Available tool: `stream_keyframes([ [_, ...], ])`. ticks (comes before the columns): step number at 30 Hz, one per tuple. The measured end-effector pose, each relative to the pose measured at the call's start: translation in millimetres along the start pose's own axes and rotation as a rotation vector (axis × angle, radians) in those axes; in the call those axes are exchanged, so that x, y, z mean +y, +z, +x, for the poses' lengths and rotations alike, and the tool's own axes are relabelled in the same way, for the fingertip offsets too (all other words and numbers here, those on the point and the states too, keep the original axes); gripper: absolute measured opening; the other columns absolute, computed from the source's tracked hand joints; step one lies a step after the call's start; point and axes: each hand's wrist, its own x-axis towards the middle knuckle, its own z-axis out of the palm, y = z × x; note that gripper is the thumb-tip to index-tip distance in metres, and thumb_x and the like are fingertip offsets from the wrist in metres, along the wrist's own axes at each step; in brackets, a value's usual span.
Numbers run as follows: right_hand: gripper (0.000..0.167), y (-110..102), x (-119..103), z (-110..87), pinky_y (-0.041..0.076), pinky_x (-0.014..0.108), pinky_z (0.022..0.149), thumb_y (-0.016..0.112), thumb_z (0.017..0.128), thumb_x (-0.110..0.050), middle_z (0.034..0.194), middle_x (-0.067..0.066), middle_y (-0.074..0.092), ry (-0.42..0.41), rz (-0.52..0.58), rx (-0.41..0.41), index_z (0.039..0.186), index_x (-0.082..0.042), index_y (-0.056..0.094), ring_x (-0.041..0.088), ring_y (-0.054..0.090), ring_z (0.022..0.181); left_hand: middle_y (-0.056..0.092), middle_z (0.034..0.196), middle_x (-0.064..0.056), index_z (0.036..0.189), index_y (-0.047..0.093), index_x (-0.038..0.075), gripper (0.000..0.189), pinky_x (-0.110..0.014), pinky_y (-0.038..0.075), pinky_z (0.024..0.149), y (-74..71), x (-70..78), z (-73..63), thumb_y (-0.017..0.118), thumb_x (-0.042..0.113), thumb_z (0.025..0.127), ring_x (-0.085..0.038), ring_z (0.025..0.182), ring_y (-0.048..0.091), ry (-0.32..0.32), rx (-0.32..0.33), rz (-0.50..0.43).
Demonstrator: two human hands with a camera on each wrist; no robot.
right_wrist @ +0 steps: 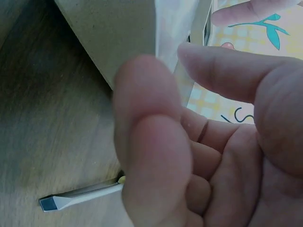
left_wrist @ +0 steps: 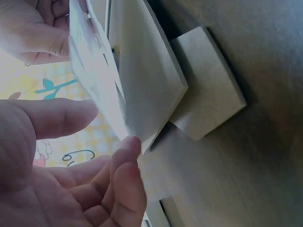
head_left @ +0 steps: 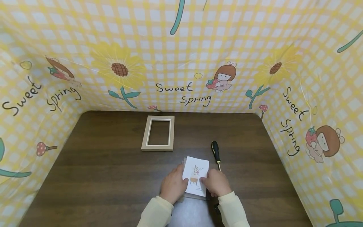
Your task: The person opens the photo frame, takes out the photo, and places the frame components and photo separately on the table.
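Between both hands stands a white picture card (head_left: 188, 168) printed with a potted plant, at the front centre of the table. Behind it, in the left wrist view, is a grey-beige backing board (left_wrist: 151, 75) with a stand flap (left_wrist: 206, 85) angled out from its back. My left hand (head_left: 173, 184) grips the left edge of this stack, thumb on the front and fingertips at the board's edge. On the opposite side my right hand (head_left: 217, 183) pinches the right edge, its thumb over the card's face. A thin, shiny, see-through layer (left_wrist: 90, 52) shows at the card's side.
An empty light-wood picture frame (head_left: 171, 134) lies flat toward the back, left of the hands. Just beyond the right hand is a screwdriver (head_left: 215, 151) with a black handle; its flat tip shows in the right wrist view. Yellow checked cloth (head_left: 175, 63) walls the brown table (head_left: 107, 176).
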Motion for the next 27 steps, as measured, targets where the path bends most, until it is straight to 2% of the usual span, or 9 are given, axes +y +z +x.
stream_keyframes([
  [6,0.034,-2,-1,-2.3,0.036,0.024,0.033,0.071,0.091,-0.020,0.041,-0.001,0.046,0.027,0.026,-0.021,0.063,-0.008,0.056,0.009,0.043,0.030,0.068,0.105,-0.022,0.129,0.058,-0.002,0.049,-0.053,0.052,0.074,1.3,-1.8,-1.0,0.076,0.009,0.084,-0.040,0.091,0.067,0.027,0.039,-0.025],
  [11,0.033,-3,1,-2.3,0.036,0.025,0.033,0.071,0.093,-0.022,0.043,0.000,0.046,0.027,0.044,-0.028,0.066,-0.008,0.057,0.010,0.044,0.031,0.069,0.114,-0.019,0.129,0.061,0.000,0.049,-0.051,0.052,0.075,1.2,-1.9,-2.9,0.077,0.009,0.084,-0.038,0.096,0.066,0.062,0.074,0.002],
  [14,0.034,-4,1,-2.2,0.036,0.025,0.033,0.069,0.095,-0.023,0.044,0.000,0.047,0.033,0.059,-0.030,0.067,-0.009,0.057,0.011,0.045,0.031,0.070,0.100,-0.014,0.132,0.060,0.001,0.051,-0.047,0.051,0.070,-0.4,-1.1,-2.1,0.076,0.008,0.084,-0.032,0.087,0.064,0.061,0.067,-0.019],
  [17,0.035,-4,3,-1.3,0.037,0.026,0.034,0.067,0.096,-0.026,0.046,0.002,0.049,0.050,0.078,-0.029,0.067,-0.009,0.056,0.012,0.046,0.032,0.061,0.083,-0.004,0.138,0.054,0.000,0.054,-0.040,0.047,0.063,-2.1,-1.3,1.2,0.073,0.006,0.087,-0.022,0.073,0.058,0.026,0.016,-0.132],
  [20,0.034,-5,5,0.4,0.038,0.029,0.039,0.067,0.097,-0.027,0.052,0.004,0.052,0.056,0.121,-0.019,0.070,-0.009,0.057,0.015,0.049,0.038,0.054,0.078,0.002,0.143,0.047,-0.001,0.057,-0.035,0.044,0.060,-3.6,-3.8,6.6,0.069,0.002,0.091,-0.015,0.065,0.051,-0.017,-0.032,-0.301],
  [23,0.028,-6,8,2.1,0.040,0.030,0.042,0.067,0.097,-0.025,0.057,0.004,0.054,0.036,0.204,-0.009,0.077,-0.009,0.056,0.017,0.051,0.043,0.055,0.081,0.000,0.142,0.046,-0.003,0.053,-0.032,0.046,0.058,-4.3,-7.5,14.1,0.066,-0.001,0.093,-0.014,0.063,0.052,-0.054,-0.032,-0.479],
  [27,0.021,-7,13,4.1,0.044,0.030,0.043,0.067,0.097,-0.018,0.062,0.007,0.056,-0.016,0.340,-0.051,0.085,-0.007,0.053,0.017,0.051,0.046,0.058,0.086,-0.008,0.130,0.057,-0.005,0.037,-0.028,0.050,0.054,-6.1,-12.2,27.5,0.062,-0.005,0.094,-0.016,0.063,0.055,-0.108,0.030,-0.677],
])
